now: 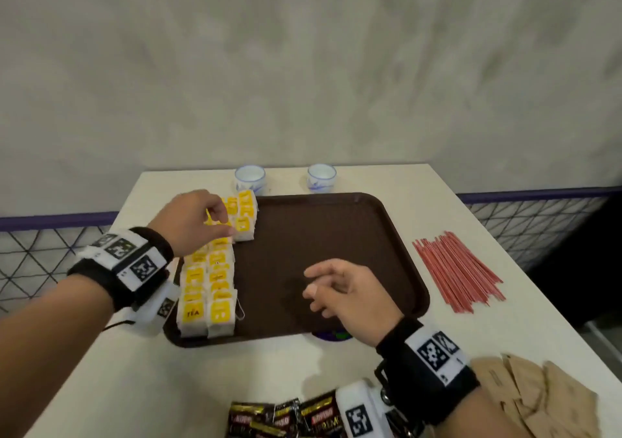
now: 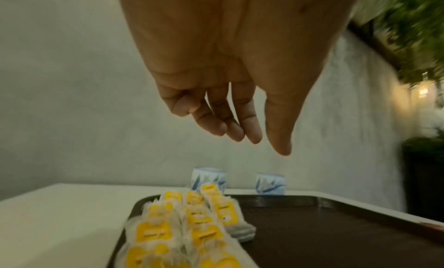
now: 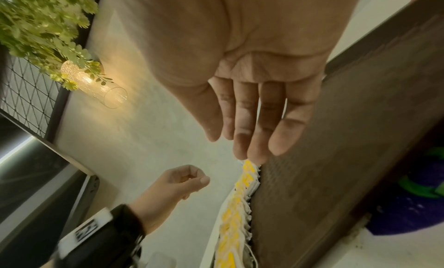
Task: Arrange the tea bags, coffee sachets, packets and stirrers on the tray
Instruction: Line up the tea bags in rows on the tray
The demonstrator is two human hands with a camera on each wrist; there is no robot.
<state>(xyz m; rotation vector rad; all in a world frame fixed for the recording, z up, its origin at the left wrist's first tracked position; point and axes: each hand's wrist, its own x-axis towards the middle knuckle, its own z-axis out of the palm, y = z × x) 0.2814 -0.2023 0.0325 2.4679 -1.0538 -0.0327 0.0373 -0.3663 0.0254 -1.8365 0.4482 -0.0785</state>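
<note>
Yellow-tagged tea bags ran front-to-back along the brown tray's left side, directly under the left hand, its loosely curled fingers empty, while the right hand hovered slack, nearer the coffee sachets.

The nearest tea bag, at the tray's near left corner, reads "TEA" in dark letters on its yellow tag. Lettering on the black coffee sachets is too blurred to read.
</note>
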